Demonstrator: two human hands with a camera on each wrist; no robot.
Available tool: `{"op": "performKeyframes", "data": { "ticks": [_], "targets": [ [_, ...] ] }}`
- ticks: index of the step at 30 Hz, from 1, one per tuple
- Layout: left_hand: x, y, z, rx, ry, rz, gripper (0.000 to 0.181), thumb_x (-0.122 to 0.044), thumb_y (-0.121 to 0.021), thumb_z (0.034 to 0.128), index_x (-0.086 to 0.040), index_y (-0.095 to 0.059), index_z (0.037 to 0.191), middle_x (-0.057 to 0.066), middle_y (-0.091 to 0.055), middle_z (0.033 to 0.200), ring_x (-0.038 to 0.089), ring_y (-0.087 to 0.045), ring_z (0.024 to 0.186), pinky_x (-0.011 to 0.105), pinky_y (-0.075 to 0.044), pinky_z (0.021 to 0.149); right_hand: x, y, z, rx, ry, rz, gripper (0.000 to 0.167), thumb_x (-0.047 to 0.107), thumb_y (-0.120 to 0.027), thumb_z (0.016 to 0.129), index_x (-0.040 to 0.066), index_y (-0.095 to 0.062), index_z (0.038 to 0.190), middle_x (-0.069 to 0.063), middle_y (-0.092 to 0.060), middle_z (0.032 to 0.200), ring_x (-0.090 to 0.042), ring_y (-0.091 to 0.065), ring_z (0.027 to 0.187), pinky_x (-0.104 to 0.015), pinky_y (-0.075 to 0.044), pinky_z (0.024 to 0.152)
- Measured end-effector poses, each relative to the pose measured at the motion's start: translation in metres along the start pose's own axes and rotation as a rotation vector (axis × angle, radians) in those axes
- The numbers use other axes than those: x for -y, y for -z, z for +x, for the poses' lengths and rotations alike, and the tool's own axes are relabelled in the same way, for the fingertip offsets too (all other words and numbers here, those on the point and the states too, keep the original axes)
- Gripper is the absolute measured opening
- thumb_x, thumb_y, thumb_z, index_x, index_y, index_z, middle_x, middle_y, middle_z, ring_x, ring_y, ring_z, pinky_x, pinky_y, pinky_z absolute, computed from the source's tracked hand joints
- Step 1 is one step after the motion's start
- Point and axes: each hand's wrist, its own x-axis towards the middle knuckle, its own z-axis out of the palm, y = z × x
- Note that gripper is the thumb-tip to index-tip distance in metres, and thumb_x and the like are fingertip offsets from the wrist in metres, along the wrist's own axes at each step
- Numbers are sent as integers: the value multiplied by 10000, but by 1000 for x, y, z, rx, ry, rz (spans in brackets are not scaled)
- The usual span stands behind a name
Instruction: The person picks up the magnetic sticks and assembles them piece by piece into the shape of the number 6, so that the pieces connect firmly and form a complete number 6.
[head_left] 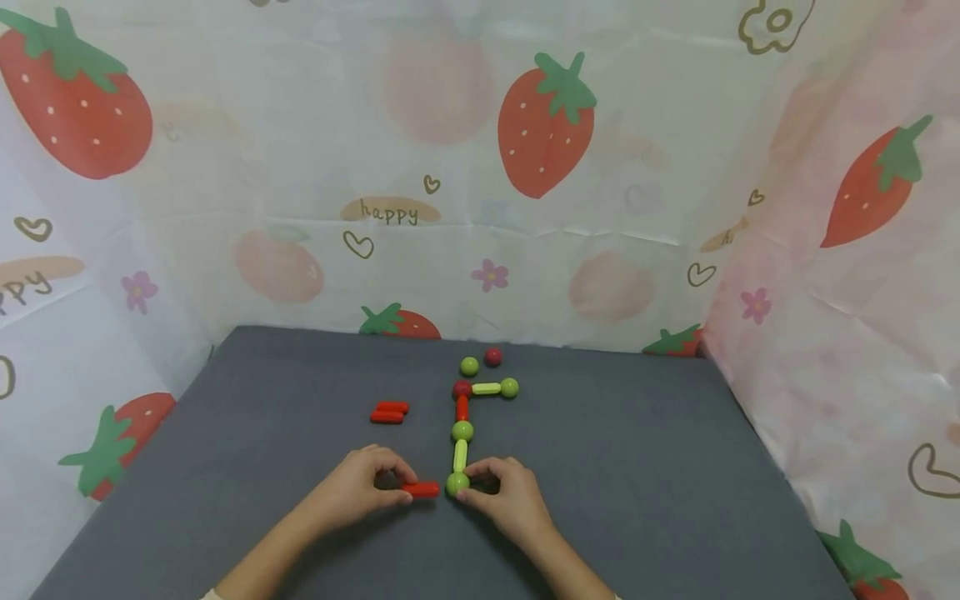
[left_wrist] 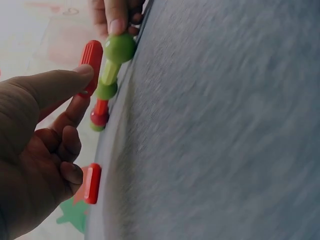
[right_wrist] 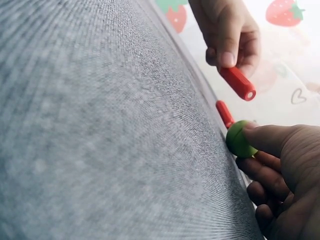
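Observation:
My left hand [head_left: 365, 486] pinches a red rod [head_left: 424, 490] between thumb and fingertips. The rod points right, its free end a small gap from a green ball [head_left: 457, 484]. That ball is held between the thumb and fingers of my right hand [head_left: 513, 502]. From it a chain runs away from me: a yellow-green rod [head_left: 460, 457], a second green ball [head_left: 462, 432], a red rod [head_left: 462, 408], then a red ball [head_left: 462, 389]. At the red ball a yellow-green rod [head_left: 486, 388] branches right to another green ball [head_left: 509, 387]. In the right wrist view the held rod's end [right_wrist: 251, 94] shows a pale round centre.
Two loose red rods [head_left: 388, 412] lie side by side left of the chain. Beyond its far end sit a loose green ball [head_left: 469, 367] and a loose red ball [head_left: 492, 357]. Strawberry-printed cloth [head_left: 465, 275] walls the dark grey table [head_left: 637, 467] at the back and sides.

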Motion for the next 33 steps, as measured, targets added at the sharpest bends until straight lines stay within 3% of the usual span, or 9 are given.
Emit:
{"op": "performKeyframes", "data": {
  "ticks": [8, 15, 33],
  "targets": [
    [-8, -12, 2, 121, -28, -36, 141, -364, -844, 847, -376, -762, 961, -214, -668, 938, 59, -561, 922, 317, -446, 837, 1, 1, -1, -11, 23, 3, 287, 361, -899, 777, 248, -786, 1015, 109, -672, 911, -62, -576, 835, -250, -484, 728],
    [-19, -23, 9, 203, -63, -36, 157, -327, -875, 809, -345, -771, 925, -212, -674, 886, 46, -546, 862, 289, -430, 791, 1, 2, 0, -5, 16, 2, 289, 373, -897, 776, 255, -786, 1016, 122, -685, 918, -62, -566, 829, -246, -464, 726],
    [-26, -37, 15, 202, -49, -33, 156, -292, -885, 794, -301, -778, 907, -199, -676, 847, 28, -561, 824, 284, -440, 775, 1, 2, 0, -8, 7, -3, 289, 380, -900, 773, 257, -790, 1010, 107, -668, 901, -55, -565, 816, -241, -470, 716]
  ]
}}
